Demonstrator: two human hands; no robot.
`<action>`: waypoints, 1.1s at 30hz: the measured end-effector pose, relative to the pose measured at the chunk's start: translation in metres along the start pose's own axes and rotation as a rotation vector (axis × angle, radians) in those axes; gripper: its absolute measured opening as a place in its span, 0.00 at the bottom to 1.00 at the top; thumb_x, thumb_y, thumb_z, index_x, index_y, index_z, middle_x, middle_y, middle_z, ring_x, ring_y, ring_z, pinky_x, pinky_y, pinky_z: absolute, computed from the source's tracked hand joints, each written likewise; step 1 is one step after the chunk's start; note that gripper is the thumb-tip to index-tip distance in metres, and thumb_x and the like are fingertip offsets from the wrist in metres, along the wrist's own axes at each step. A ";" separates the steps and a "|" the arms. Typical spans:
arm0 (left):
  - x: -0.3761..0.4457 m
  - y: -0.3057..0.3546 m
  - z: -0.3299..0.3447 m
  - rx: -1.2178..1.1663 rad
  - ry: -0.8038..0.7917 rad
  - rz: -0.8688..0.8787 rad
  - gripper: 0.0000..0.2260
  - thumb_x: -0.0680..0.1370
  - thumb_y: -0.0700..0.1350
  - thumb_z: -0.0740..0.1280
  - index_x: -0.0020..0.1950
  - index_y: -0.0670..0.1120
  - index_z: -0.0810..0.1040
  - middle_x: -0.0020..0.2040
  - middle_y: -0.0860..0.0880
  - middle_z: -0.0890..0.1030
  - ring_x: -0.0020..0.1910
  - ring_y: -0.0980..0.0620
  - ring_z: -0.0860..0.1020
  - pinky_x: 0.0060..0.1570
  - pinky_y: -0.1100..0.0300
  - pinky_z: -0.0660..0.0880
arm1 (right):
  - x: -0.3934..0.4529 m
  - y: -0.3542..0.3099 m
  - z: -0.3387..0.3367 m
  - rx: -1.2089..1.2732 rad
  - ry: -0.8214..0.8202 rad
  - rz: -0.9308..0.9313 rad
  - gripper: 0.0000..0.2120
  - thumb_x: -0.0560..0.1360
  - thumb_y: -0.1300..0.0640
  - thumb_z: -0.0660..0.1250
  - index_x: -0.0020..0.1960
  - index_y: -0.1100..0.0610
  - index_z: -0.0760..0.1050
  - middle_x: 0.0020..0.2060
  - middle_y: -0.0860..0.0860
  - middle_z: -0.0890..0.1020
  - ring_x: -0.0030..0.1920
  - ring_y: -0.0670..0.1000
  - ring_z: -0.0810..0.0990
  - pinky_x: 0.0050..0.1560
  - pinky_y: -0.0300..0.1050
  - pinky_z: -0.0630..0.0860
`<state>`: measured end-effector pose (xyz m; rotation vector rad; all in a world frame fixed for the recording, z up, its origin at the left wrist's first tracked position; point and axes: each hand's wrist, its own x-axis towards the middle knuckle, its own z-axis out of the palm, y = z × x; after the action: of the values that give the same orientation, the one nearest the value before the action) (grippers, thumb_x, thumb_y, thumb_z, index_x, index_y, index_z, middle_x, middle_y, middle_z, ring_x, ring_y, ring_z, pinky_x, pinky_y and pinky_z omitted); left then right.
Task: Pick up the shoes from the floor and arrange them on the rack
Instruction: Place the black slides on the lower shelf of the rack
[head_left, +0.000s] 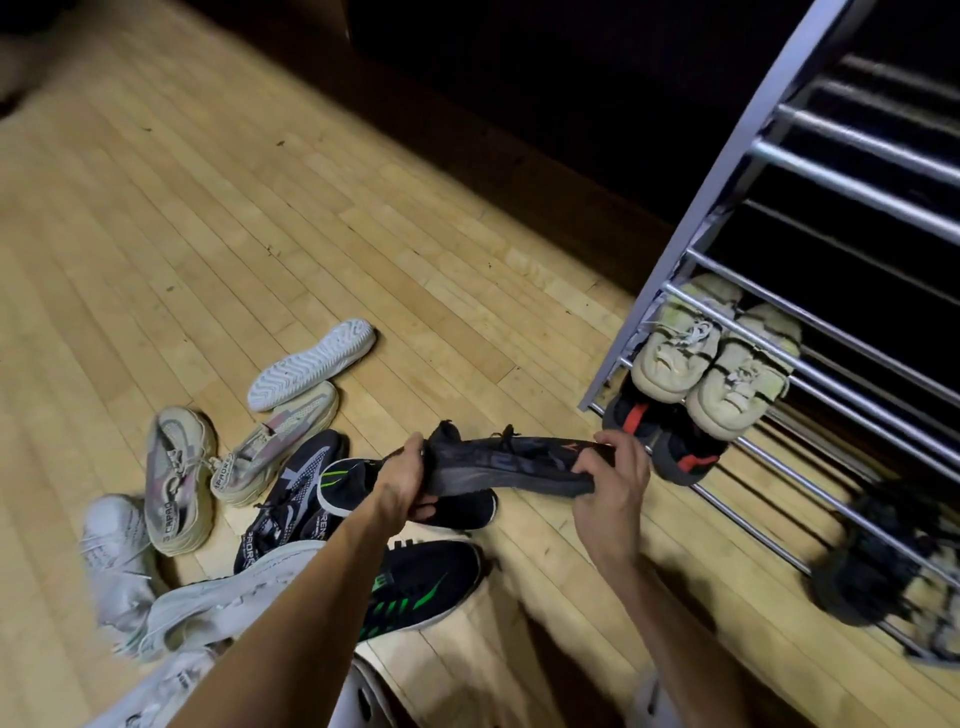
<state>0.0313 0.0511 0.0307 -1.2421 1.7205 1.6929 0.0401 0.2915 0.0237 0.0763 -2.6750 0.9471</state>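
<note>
From my feed, non-task stuff is mostly the floor (208, 234); pale yellowish wood strips running diagonal across the pic, w/ lighter and darker boards mixed in; a few tiny dark specks (281, 143) on it up top, can't tell what they are; along the far edge there's a dark brown baseboard strip (519, 176); behind that it's just black wall (545, 67), no detail; at the btm edge a whitish blurry thing (363, 696), can't ID it tbh

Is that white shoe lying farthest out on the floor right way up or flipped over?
Flipped over. The white shoe shows its ribbed sole facing up, leaning against a beige shoe.
</note>
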 end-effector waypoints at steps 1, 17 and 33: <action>-0.005 0.000 0.002 -0.029 -0.020 -0.026 0.18 0.80 0.60 0.57 0.49 0.46 0.76 0.46 0.44 0.79 0.44 0.46 0.80 0.36 0.56 0.79 | -0.002 -0.003 -0.006 0.002 -0.020 -0.037 0.17 0.55 0.76 0.62 0.38 0.60 0.72 0.55 0.58 0.75 0.60 0.59 0.68 0.60 0.48 0.63; -0.046 -0.015 0.040 -0.214 0.078 0.099 0.09 0.76 0.39 0.61 0.55 0.40 0.69 0.54 0.36 0.76 0.44 0.40 0.79 0.43 0.44 0.81 | -0.008 -0.003 -0.052 0.634 -0.667 0.982 0.24 0.83 0.47 0.58 0.75 0.56 0.63 0.64 0.58 0.77 0.57 0.56 0.79 0.43 0.46 0.79; -0.179 -0.036 0.084 -0.161 -0.177 0.109 0.08 0.72 0.34 0.59 0.47 0.38 0.77 0.56 0.34 0.81 0.51 0.37 0.81 0.36 0.52 0.79 | -0.036 -0.066 -0.109 0.736 -0.408 1.092 0.41 0.74 0.48 0.70 0.79 0.53 0.52 0.72 0.55 0.70 0.66 0.59 0.75 0.48 0.49 0.80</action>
<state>0.1285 0.1883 0.1410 -1.0447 1.5987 1.9755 0.1130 0.3062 0.1329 -1.2472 -2.4116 2.3848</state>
